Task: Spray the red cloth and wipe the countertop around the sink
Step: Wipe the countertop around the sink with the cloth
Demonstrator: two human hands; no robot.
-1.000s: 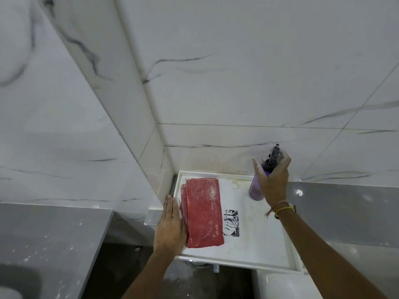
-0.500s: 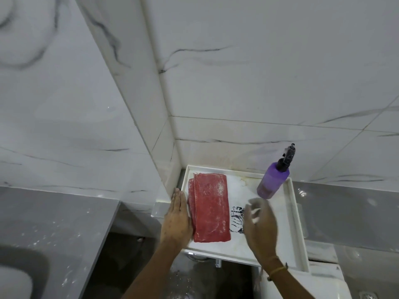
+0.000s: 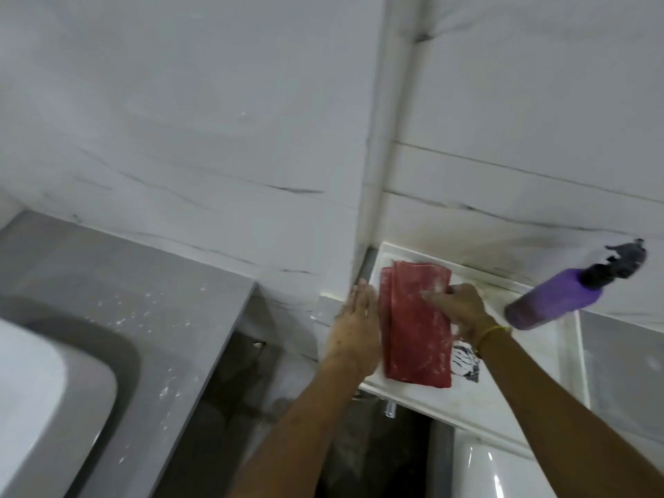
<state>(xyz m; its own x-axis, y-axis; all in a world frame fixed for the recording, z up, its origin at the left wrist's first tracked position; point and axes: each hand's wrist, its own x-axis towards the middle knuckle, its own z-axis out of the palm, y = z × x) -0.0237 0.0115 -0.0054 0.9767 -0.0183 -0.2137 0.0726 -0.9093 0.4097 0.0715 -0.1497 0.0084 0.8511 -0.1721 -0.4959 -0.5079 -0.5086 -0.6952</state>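
Head view: the red cloth is lying folded on the white tray, right of the grey desk. The right hand is pinching its far edge; the left hand is lying flat and open beside it. It looks soft, light, floppy: better gathering several layers.

cloth on tray, left part | spray bottle right of cloth, tray's far right | hands: left beside cloth's left edge, right on cloth | sink in surface, far left
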